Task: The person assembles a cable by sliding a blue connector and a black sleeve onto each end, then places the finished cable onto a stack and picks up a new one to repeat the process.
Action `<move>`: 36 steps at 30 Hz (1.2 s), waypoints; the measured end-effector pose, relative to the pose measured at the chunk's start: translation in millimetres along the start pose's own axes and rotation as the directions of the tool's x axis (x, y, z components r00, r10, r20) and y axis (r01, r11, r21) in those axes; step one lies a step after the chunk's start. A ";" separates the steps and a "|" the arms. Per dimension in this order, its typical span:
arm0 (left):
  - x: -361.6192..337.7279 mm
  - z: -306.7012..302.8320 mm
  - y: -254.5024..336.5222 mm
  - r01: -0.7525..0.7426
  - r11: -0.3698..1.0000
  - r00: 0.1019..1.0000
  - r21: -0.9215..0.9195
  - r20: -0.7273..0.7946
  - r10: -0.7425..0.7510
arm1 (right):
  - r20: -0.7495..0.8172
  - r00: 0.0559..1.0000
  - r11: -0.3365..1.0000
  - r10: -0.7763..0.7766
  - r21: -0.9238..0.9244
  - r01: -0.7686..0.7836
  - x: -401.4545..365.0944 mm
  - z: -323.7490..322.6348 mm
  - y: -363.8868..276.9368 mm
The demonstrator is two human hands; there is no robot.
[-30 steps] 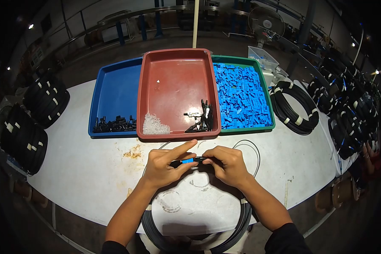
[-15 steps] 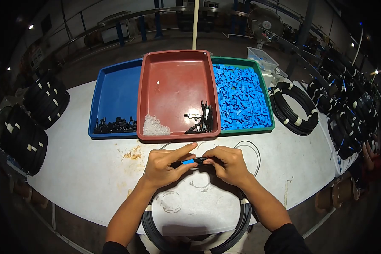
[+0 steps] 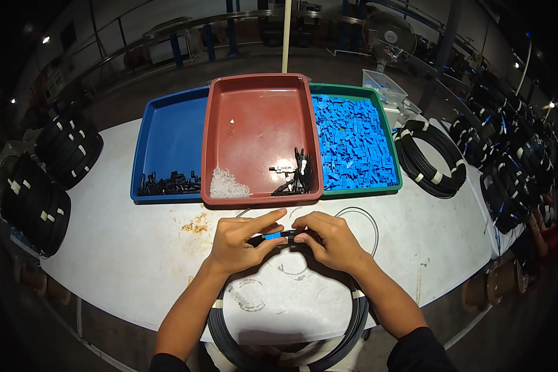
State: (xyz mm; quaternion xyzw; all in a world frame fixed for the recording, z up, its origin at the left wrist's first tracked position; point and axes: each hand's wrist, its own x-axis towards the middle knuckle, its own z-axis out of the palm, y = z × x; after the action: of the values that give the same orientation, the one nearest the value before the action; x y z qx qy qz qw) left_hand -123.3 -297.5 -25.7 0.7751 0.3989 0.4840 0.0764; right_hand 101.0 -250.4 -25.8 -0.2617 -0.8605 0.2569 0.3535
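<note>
My left hand (image 3: 239,243) pinches a small connector with a blue part (image 3: 273,236) between thumb and fingers, its index finger stretched out above. Close beside it on the right, my right hand (image 3: 328,240) has thumb and fingers closed on the black part (image 3: 293,235) in line with the blue one. Below both hands a coil of black cable (image 3: 220,328) with white ties hangs over the table's front edge. A thin loop of cable (image 3: 377,230) rises past my right hand.
Behind my hands stand a blue tray (image 3: 167,133) with black parts, a red tray (image 3: 254,136) with clear and black pieces, and a green tray (image 3: 398,167) full of blue parts. Cable coils (image 3: 437,178) lie right, more (image 3: 34,204) left. A person's arm (image 3: 539,239) shows far right.
My right hand has shifted slightly left, closer to my left hand. The blue part sits a little further left, and the thin cable loop has moved slightly left.
</note>
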 end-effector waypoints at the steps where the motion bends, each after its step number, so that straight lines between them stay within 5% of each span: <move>1: 0.9 -2.5 0.3 -0.001 1.000 1.000 0.000 -0.003 0.001 | 0.032 0.999 0.999 -0.012 -0.048 0.013 0.1 0.0 2.8; 9: -0.8 -36.9 -22.9 0.149 0.989 0.982 -0.006 0.118 -0.147 | 0.177 0.979 0.989 0.102 -0.128 -0.080 0.1 2.2 8.9; 12: -3.4 -49.6 -30.2 0.351 0.934 0.930 -0.068 0.145 -0.339 | 0.202 0.977 0.989 0.074 -0.138 -0.047 -0.9 3.2 8.3; 15: -6.4 -58.7 -40.7 0.293 0.954 0.951 -0.063 0.128 -0.283 | 0.285 0.953 0.984 0.097 -0.173 -0.048 -1.1 3.0 9.0; 23: -25.7 -64.6 -76.7 0.379 0.897 0.902 -0.226 -0.127 -0.413 | 0.300 0.952 0.991 0.058 -0.132 -0.019 1.4 4.5 13.9; 30: -35.1 -53.8 -94.2 0.398 0.904 0.871 -0.155 -0.245 -0.425 | 0.514 0.833 0.944 0.206 -0.330 -0.030 33.4 23.6 3.5; 36: -37.9 -54.2 -89.7 0.428 0.895 0.849 -0.123 -0.285 -0.445 | 0.482 0.855 0.884 0.193 -0.463 0.062 47.0 59.1 -19.1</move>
State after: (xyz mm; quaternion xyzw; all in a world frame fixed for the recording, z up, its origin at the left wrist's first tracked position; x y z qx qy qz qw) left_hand -224.2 -278.1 -69.0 0.5773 0.5581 0.5787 0.1429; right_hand 23.2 -249.9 -28.1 -0.2897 -0.9495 0.1170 0.0284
